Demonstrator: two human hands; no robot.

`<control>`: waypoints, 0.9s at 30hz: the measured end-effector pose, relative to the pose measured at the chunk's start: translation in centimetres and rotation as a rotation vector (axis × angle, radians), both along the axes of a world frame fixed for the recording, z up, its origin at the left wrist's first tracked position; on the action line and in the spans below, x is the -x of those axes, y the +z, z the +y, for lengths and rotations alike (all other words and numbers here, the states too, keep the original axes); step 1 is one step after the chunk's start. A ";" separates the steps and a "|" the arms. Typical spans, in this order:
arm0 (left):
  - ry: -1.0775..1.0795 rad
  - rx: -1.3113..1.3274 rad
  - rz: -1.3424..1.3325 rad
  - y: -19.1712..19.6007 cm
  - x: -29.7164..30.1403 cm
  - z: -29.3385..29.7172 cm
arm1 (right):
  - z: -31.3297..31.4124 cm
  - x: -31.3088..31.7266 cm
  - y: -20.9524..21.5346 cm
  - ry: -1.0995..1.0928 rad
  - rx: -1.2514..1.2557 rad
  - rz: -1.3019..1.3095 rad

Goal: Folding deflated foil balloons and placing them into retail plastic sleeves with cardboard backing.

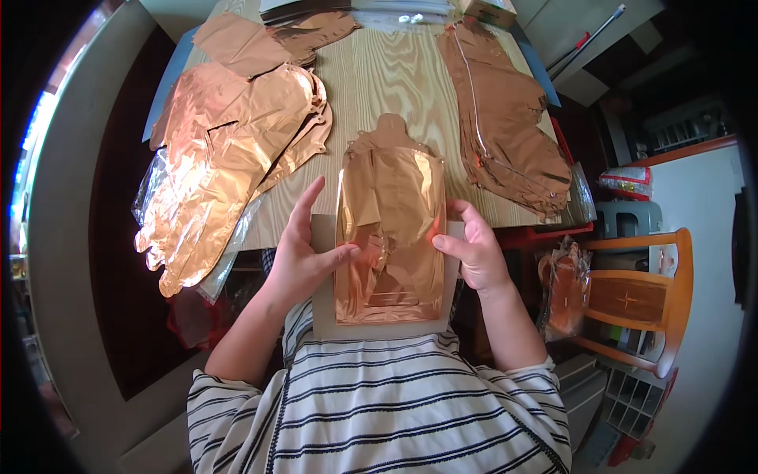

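Note:
A folded copper-coloured foil balloon (392,205), flat and shiny, lies in front of me over a pale grey board (324,308). Its rounded tab end points away from me, onto the table. My left hand (300,253) presses its thumb on the foil's left edge; one finger stretches upward, the others are partly hidden behind the board. On the right edge, my right hand (478,253) has its thumb on the foil with the fingers curled at the side and behind.
Stacked flat copper foil balloons (229,134) overhang the wooden table (387,71) at left. Another pile (505,118) with a white cord lies at right. Flat packs (403,9) stand at the back. A wooden chair (632,300) is on my right.

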State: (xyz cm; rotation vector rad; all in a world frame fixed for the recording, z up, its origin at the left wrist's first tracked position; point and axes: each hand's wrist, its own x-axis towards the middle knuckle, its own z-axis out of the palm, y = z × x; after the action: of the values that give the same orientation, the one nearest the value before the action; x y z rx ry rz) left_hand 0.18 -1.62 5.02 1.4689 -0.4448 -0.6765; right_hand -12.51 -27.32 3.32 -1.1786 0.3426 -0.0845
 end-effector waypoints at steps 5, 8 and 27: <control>-0.037 0.034 -0.053 0.3 -0.9 1.0 | 1.0 -0.1 1.6 -0.019 0.084 -0.086; -0.044 0.011 -0.084 0.5 -1.0 1.0 | 0.8 0.9 1.5 0.025 0.132 -0.109; -0.171 -0.314 -0.106 8.3 0.5 2.8 | 0.7 4.1 8.7 0.145 0.697 -0.017</control>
State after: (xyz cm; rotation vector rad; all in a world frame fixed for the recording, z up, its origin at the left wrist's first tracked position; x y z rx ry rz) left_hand -0.34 1.16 13.30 1.7831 -0.5701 -0.8346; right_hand -16.61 -26.60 11.98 -1.8873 0.2130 -0.0896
